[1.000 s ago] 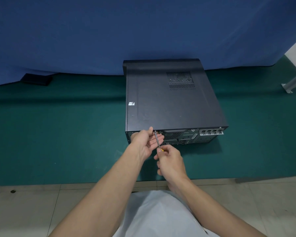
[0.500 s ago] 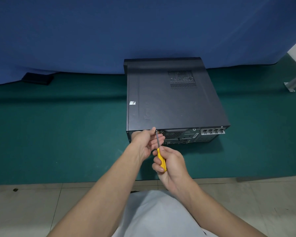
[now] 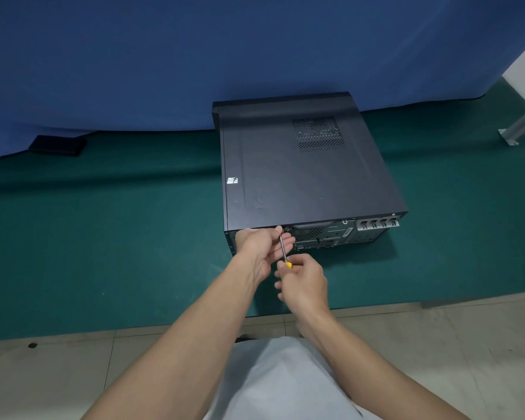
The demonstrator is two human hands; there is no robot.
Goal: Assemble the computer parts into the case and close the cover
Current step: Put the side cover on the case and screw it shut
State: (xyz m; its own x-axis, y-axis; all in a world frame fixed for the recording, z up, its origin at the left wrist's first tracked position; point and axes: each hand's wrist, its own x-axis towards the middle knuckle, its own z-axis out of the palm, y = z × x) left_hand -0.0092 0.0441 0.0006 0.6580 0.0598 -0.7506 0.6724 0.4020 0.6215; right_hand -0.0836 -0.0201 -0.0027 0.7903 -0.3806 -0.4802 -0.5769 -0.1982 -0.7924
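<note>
Head view: half a second ago most of the yellow handle of the screwdriver [image 3: 282, 246] showed above the right hand [image 3: 303, 283]. Now that hand is wrapped round it again, with only a sliver of yellow visible. I read this as a re-grip between turns. The left hand [image 3: 262, 247] pinches the metal shaft near its tip, steadying it at the upper rear edge of the computer case [image 3: 340, 236], just right of frame centre. The cover [image 3: 300, 177] already lies flat on top, so the task looks close to done, with a rear screw probably being driven. The screw itself is too small to make out.

The case sits on a green mat [image 3: 103, 237] over pale floor tiles [image 3: 43, 374]. A blue curtain [image 3: 194, 56] fills the top, a dark flat object [image 3: 58, 145] lies at upper left, and a metal leg [image 3: 522, 125] stands at the right edge.
</note>
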